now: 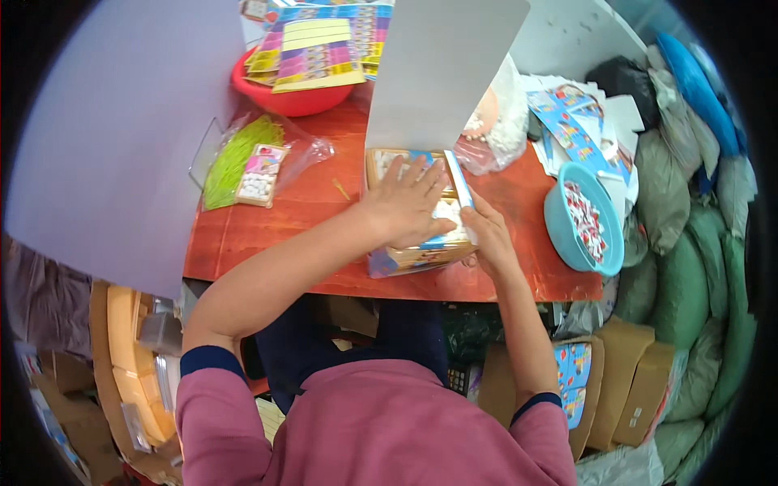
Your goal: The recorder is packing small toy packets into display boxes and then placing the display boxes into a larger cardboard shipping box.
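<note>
A cardboard box (442, 73) stands on the red table before me, its tall white lid raised at the back. Small packs (450, 212) with white round pieces fill it. My left hand (405, 204) lies palm down across the packs, fingers spread. At the box's right side, my right hand (491, 235) grips the wall and its narrow side flap, the thumb up by the edge. The palm hides part of the packs. The box's lower front shows printed colours and a clear, shiny corner.
Left on the red table (324, 267) lie a bag of lime-green strips (241, 162) and one loose pack (261, 174). Behind stands a red basin (304, 101) with printed cards (318, 53). On the right are a blue basin (557, 215) of small wrapped pieces, printed sheets (567, 121) and sacks (681, 259).
</note>
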`<action>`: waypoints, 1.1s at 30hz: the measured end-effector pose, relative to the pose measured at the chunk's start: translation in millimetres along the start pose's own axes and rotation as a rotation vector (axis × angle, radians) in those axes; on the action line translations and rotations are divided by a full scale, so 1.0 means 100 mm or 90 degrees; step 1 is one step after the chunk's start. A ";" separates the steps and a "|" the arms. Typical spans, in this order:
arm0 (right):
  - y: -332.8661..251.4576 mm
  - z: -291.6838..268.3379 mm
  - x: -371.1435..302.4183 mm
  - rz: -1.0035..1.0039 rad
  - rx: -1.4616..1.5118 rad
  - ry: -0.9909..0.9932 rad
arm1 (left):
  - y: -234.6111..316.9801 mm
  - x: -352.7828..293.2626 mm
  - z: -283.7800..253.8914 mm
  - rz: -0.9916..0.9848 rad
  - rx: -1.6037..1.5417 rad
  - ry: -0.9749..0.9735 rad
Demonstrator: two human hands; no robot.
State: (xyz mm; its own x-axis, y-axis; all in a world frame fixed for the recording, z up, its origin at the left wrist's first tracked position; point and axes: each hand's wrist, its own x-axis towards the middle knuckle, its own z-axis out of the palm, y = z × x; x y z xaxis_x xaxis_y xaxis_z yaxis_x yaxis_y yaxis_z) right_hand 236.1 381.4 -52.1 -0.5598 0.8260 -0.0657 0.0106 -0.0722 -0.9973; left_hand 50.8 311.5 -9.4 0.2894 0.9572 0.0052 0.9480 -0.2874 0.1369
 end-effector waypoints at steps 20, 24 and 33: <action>-0.57 0.10 0.21 -0.363 -0.525 0.036 | -0.80 -0.56 -0.13 0.280 -0.104 0.322; -0.66 0.39 -0.19 -0.198 -0.427 -0.173 | -0.85 -0.56 -0.15 0.244 -0.142 0.236; -0.50 0.51 -0.19 -0.155 -0.448 -0.105 | -0.76 -0.41 -0.24 0.189 -0.087 0.123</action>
State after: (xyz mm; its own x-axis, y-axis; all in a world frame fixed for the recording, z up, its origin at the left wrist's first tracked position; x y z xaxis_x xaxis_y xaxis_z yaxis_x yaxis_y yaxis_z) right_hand 203.8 340.9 0.4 -0.7295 0.6751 0.1097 0.3660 0.5208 -0.7713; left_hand -36.1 294.6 4.0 0.5057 0.8259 0.2494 0.7968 -0.5579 0.2320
